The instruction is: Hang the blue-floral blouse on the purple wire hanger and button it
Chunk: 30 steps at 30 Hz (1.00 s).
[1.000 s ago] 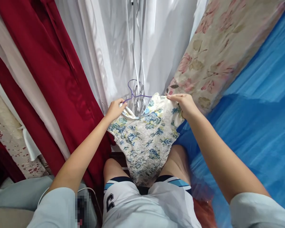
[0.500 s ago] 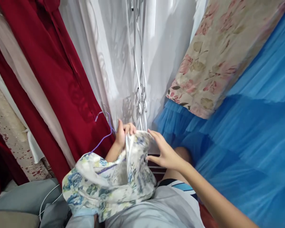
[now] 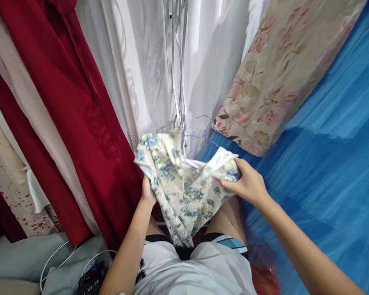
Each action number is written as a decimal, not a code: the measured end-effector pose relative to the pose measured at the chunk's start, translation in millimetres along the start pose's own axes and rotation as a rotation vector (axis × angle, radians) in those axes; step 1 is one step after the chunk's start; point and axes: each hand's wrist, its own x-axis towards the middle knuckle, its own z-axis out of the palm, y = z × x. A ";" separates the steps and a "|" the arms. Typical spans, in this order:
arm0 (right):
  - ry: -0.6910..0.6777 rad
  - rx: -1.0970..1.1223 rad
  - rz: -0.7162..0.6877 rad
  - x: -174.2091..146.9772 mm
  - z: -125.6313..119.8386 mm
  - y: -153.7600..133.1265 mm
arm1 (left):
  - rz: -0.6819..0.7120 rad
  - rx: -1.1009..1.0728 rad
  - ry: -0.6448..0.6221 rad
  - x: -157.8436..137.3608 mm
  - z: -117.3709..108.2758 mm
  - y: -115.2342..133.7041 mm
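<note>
A white garment with blue and yellow flowers (image 3: pixel 169 174) is stretched between my two hands above my lap. Inside its neckline sits a thin purple hanger (image 3: pixel 205 133), its hook sticking up on the far side. My left hand (image 3: pixel 148 192) grips the garment's left side, with the fingers mostly hidden under the cloth. On the right, my right hand (image 3: pixel 249 180) pinches the shoulder, thumb on the near side. The lower part of the garment hangs down in folds between my thighs.
Red cloth (image 3: pixel 89 123) hangs at the left, white curtains (image 3: pixel 153 82) and a white metal rack (image 3: pixel 178 82) ahead. A floral cloth (image 3: pixel 252 94) and blue tulle (image 3: pixel 320 184) hang at the right. A dark device (image 3: pixel 90 280) with a cable lies on grey cushions (image 3: pixel 27 254).
The garment has swung up and away from my lap and is spread out. The hanger's hook has shifted from left to right. Both hands now hold opposite sides.
</note>
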 end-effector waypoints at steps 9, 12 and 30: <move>-0.027 -0.125 -0.213 86.7 -10.0 -17.2 | 0.031 0.151 0.355 -30.4 -24.0 -31.3; -0.036 -0.149 -0.250 82.9 -13.0 -12.8 | 0.012 0.129 0.439 -37.0 -25.4 -42.3; -0.221 -0.096 -0.332 69.2 -32.3 -16.4 | -0.062 -0.053 0.744 -72.2 -9.9 -88.0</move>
